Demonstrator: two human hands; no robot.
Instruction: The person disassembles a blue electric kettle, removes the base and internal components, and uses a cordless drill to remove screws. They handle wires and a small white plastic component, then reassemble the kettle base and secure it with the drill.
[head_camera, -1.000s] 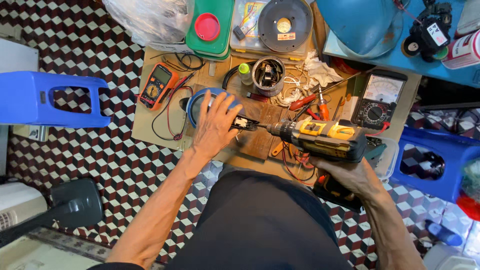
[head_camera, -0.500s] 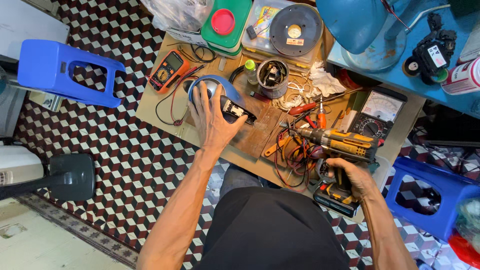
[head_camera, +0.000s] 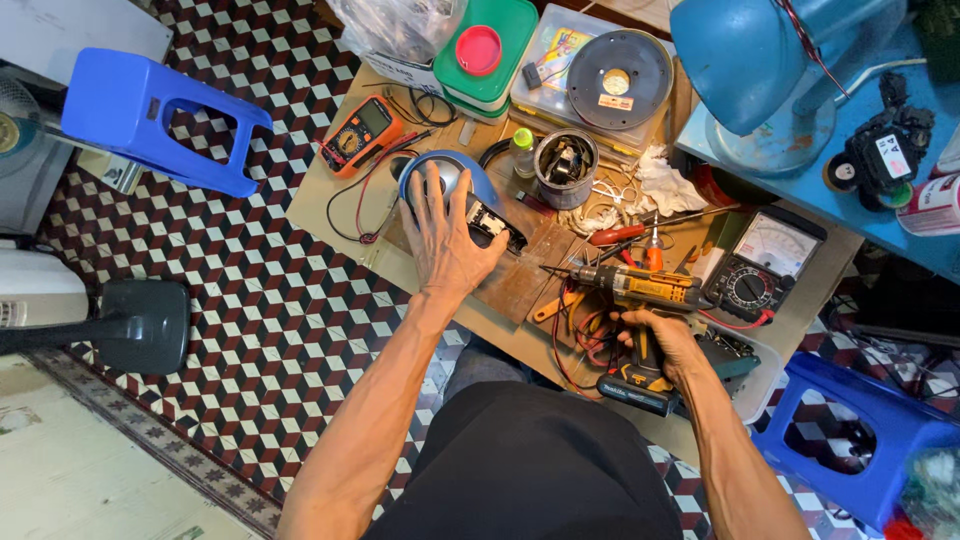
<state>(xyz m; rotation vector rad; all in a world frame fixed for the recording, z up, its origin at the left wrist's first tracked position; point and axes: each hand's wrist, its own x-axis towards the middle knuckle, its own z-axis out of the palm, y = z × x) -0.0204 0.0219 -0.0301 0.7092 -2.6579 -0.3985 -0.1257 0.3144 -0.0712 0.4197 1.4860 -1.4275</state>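
Item 1: cordless drill, yellow and black body. I have it near the bench's near edge, right of middle. Long axis runs along that edge, bit pointing toward the left end; handle drops toward me with the dark battery pack at its foot. My right hand is wrapped shut round the handle, gripping it.

Item 2: blue domed housing, round, pale inside, black part at its right side. Sits left of middle. My left hand lies flat on it, fingers spread, not closed on anything.

Item 3: orange multimeter, toward the left far corner, leads trailing.

Item 4: analogue meter, black with white dial face, right end.

Item 5: green box with round red lid, far edge.

Item 6: grey reel, round, small white and red labels on it, far edge.

Item 7: tin can of small parts, middle.
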